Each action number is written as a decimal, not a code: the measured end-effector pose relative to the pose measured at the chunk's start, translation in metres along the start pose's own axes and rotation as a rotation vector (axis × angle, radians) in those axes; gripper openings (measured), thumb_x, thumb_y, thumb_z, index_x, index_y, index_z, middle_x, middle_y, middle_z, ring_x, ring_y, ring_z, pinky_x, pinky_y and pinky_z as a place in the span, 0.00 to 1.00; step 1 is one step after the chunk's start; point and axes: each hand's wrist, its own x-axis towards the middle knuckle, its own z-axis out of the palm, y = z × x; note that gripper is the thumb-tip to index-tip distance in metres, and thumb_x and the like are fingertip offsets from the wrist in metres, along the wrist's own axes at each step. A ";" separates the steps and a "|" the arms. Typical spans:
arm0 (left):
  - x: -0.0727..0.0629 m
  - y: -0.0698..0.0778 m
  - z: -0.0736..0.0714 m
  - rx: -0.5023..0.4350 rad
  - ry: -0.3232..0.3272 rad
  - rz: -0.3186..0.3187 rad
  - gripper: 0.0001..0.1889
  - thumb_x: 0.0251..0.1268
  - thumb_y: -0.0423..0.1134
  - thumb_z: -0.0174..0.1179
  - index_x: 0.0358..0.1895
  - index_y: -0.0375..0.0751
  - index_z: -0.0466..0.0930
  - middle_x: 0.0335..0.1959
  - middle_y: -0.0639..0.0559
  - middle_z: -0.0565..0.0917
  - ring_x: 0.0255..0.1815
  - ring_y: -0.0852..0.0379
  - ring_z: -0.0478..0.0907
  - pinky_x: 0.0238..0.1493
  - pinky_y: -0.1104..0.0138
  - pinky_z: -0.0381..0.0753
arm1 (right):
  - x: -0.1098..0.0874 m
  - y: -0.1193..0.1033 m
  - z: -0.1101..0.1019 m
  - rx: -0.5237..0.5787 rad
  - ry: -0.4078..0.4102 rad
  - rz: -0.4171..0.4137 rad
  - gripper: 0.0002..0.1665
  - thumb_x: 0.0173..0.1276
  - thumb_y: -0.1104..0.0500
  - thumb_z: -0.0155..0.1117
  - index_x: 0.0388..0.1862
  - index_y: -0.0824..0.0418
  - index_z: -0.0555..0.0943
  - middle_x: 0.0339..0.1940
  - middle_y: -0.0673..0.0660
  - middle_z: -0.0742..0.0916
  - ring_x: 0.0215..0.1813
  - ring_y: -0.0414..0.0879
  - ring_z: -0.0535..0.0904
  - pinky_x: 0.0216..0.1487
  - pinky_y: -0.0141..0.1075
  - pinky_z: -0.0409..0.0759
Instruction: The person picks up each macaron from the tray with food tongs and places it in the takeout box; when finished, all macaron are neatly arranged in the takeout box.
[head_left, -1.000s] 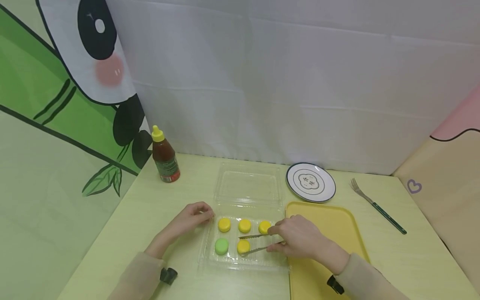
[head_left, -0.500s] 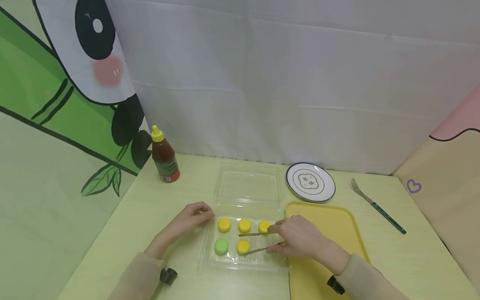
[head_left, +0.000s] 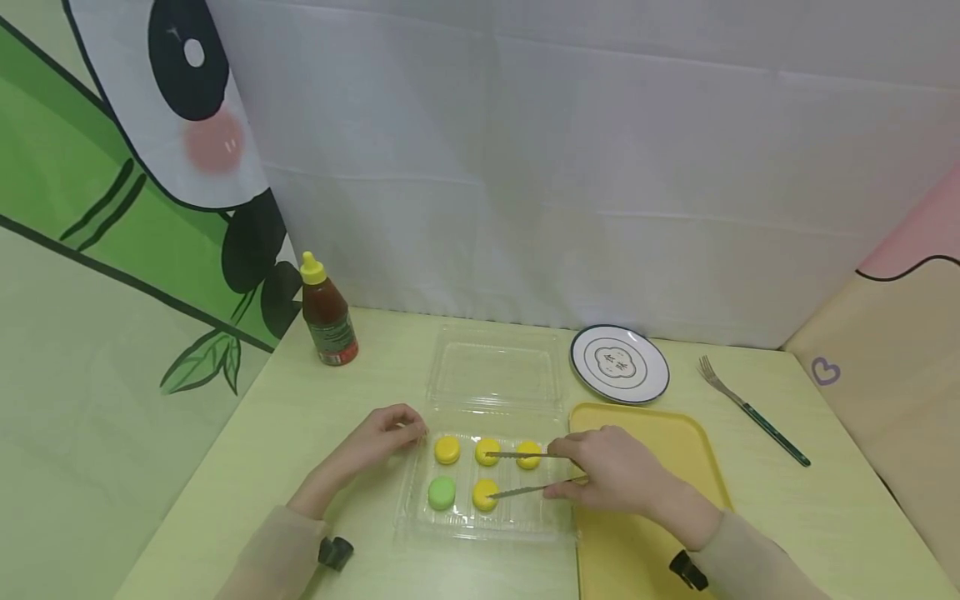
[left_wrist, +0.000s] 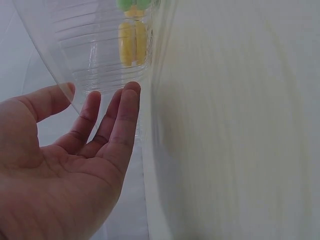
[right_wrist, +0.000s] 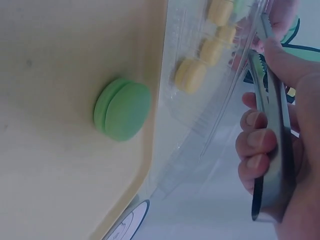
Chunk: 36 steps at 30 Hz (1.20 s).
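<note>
While gripped by the right hand [head_left: 611,477], tongs [head_left: 525,473] spread above yellow macaron [head_left: 485,494].

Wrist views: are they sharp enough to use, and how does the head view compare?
Head view: evenly lit, sharp, soft shadows, walls bowed by the wide lens. Left wrist view: left hand sharp, clear box glary, table smeared. Right wrist view: green macaron on the yellow tray soft, tongs and right hand blurred close up.
</note>
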 end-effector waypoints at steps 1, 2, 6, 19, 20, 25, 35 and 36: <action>0.000 0.000 0.000 0.000 0.000 0.000 0.14 0.74 0.45 0.58 0.47 0.36 0.80 0.41 0.49 0.83 0.43 0.53 0.78 0.47 0.59 0.77 | -0.002 0.001 -0.001 -0.002 0.011 -0.001 0.24 0.63 0.37 0.70 0.44 0.55 0.85 0.36 0.46 0.88 0.29 0.34 0.78 0.34 0.34 0.78; 0.000 0.000 0.000 -0.002 0.000 0.000 0.14 0.74 0.45 0.58 0.47 0.36 0.80 0.41 0.49 0.83 0.42 0.54 0.78 0.47 0.60 0.77 | -0.003 0.003 -0.001 -0.002 0.021 -0.001 0.24 0.63 0.37 0.70 0.44 0.54 0.85 0.35 0.45 0.88 0.28 0.33 0.76 0.32 0.34 0.78; -0.001 0.000 0.000 -0.008 0.000 0.002 0.14 0.74 0.45 0.58 0.47 0.36 0.80 0.40 0.48 0.82 0.42 0.53 0.78 0.47 0.59 0.77 | -0.011 0.009 -0.005 -0.015 0.070 0.000 0.24 0.63 0.36 0.69 0.44 0.54 0.84 0.32 0.42 0.86 0.25 0.30 0.69 0.28 0.30 0.73; 0.000 -0.002 -0.001 -0.015 -0.013 0.020 0.15 0.74 0.45 0.58 0.48 0.35 0.80 0.41 0.47 0.83 0.43 0.53 0.78 0.47 0.58 0.78 | -0.049 0.032 -0.015 -0.030 0.185 0.081 0.23 0.62 0.39 0.72 0.45 0.53 0.84 0.18 0.37 0.67 0.21 0.29 0.56 0.24 0.27 0.62; 0.000 -0.002 -0.001 -0.015 -0.016 0.025 0.15 0.74 0.45 0.58 0.48 0.34 0.80 0.41 0.47 0.83 0.43 0.53 0.78 0.47 0.58 0.78 | -0.053 0.034 -0.015 -0.033 0.192 0.091 0.22 0.62 0.39 0.72 0.45 0.53 0.84 0.18 0.37 0.66 0.21 0.28 0.57 0.25 0.27 0.62; 0.000 -0.002 -0.002 -0.014 -0.029 0.040 0.15 0.75 0.45 0.57 0.48 0.34 0.80 0.41 0.46 0.82 0.43 0.52 0.78 0.47 0.58 0.78 | -0.073 0.044 -0.015 -0.044 0.197 0.168 0.21 0.61 0.39 0.72 0.43 0.52 0.84 0.18 0.36 0.64 0.22 0.28 0.58 0.26 0.28 0.62; 0.000 -0.001 -0.002 -0.008 -0.024 0.037 0.15 0.75 0.44 0.58 0.48 0.34 0.80 0.41 0.46 0.82 0.43 0.52 0.78 0.47 0.58 0.78 | -0.109 0.053 -0.005 -0.014 0.175 0.301 0.22 0.59 0.38 0.74 0.41 0.53 0.85 0.17 0.35 0.61 0.21 0.28 0.52 0.24 0.28 0.58; 0.000 -0.001 -0.002 -0.008 -0.022 0.037 0.15 0.75 0.45 0.58 0.48 0.34 0.80 0.41 0.46 0.82 0.43 0.52 0.78 0.47 0.58 0.78 | -0.112 0.054 -0.003 -0.013 0.175 0.304 0.22 0.59 0.39 0.74 0.41 0.53 0.85 0.17 0.35 0.61 0.21 0.28 0.52 0.24 0.28 0.58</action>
